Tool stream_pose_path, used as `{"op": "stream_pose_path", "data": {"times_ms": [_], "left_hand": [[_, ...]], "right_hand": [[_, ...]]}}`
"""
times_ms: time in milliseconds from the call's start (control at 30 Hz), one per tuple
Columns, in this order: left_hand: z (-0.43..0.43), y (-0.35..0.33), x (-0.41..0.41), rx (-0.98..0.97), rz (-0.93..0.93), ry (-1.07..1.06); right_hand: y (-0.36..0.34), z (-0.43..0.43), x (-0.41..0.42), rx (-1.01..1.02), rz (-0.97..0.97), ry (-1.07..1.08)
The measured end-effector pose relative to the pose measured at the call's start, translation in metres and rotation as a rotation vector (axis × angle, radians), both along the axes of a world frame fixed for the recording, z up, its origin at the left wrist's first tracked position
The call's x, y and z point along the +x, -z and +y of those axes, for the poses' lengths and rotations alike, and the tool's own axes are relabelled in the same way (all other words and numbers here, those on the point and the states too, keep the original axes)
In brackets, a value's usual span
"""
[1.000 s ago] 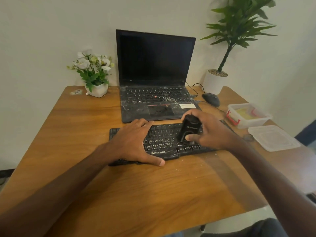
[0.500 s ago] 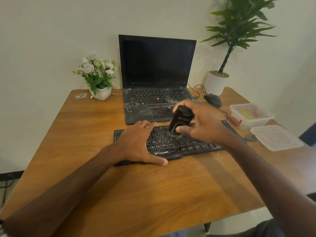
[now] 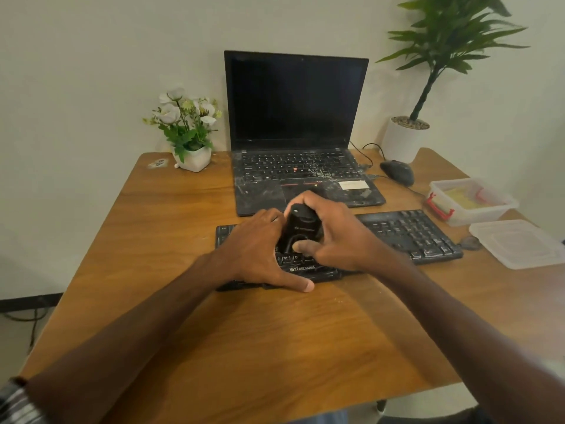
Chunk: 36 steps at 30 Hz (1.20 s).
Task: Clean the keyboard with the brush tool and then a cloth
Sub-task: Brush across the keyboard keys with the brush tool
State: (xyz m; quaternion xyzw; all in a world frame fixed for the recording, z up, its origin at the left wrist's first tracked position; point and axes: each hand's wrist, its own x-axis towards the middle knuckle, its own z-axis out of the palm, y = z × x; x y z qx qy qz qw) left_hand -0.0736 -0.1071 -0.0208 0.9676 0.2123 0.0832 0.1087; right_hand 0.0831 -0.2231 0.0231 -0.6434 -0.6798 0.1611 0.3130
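A black external keyboard point(image 3: 409, 234) lies across the wooden table in front of the laptop. My left hand point(image 3: 260, 252) rests flat on the keyboard's left part, with the thumb stretched along its front edge. My right hand point(image 3: 333, 237) grips a black brush tool point(image 3: 301, 229) and holds it upright on the keys near the keyboard's middle, right beside my left hand's fingers. The tool's lower end is hidden between my hands. A yellow cloth point(image 3: 461, 197) lies inside a clear box at the right.
An open dusty laptop point(image 3: 296, 117) stands behind the keyboard. A flower pot point(image 3: 192, 157) sits at the back left, a mouse point(image 3: 397, 172) and a tall potted plant point(image 3: 403, 139) at the back right. A clear box point(image 3: 477, 212) and its lid point(image 3: 519, 243) lie on the right.
My right hand has carried the brush tool leftward along the keyboard, from its right-centre to next to my left hand. The left hand has stayed on the keyboard.
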Motion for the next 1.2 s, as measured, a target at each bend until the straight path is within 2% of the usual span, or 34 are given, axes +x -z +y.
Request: {"op": "stream_pose_path", "data": {"times_ms": [167, 300, 467, 567, 633, 767, 867, 967, 1033, 1100, 1200], "left_hand": [[0.0, -0.002, -0.003, -0.02, 0.003, 0.007], [-0.002, -0.004, -0.004, -0.012, 0.07, -0.018], [-0.005, -0.007, -0.003, -0.01, 0.053, -0.045], [-0.005, -0.007, -0.003, -0.023, 0.008, -0.038], [-0.004, -0.006, -0.003, -0.022, 0.049, -0.036], [-0.004, -0.007, -0.002, -0.017, 0.12, -0.046], [-0.004, -0.005, -0.001, -0.024, 0.058, -0.045], [-0.004, -0.003, -0.002, -0.044, -0.011, -0.036], [-0.003, -0.003, -0.001, -0.032, 0.038, -0.035], [-0.003, -0.003, -0.001, -0.024, 0.079, -0.048], [-0.003, -0.003, -0.001, -0.032, 0.029, -0.038]], "right_hand": [[-0.013, -0.002, 0.018, -0.011, 0.084, 0.127], [-0.024, -0.016, 0.039, -0.047, -0.061, 0.182], [-0.007, -0.01, 0.009, -0.055, -0.166, 0.118], [-0.005, -0.003, -0.002, -0.019, -0.081, 0.071], [-0.015, -0.005, 0.008, -0.015, -0.01, 0.141], [-0.023, -0.013, 0.024, -0.042, -0.103, 0.275], [0.0, -0.01, -0.004, -0.017, -0.126, 0.21], [0.002, -0.002, -0.011, 0.045, -0.023, 0.218], [-0.009, -0.004, 0.0, 0.035, 0.049, 0.281], [-0.011, -0.008, 0.005, 0.031, -0.014, 0.317], [0.0, -0.009, -0.013, 0.049, -0.017, 0.276]]}}
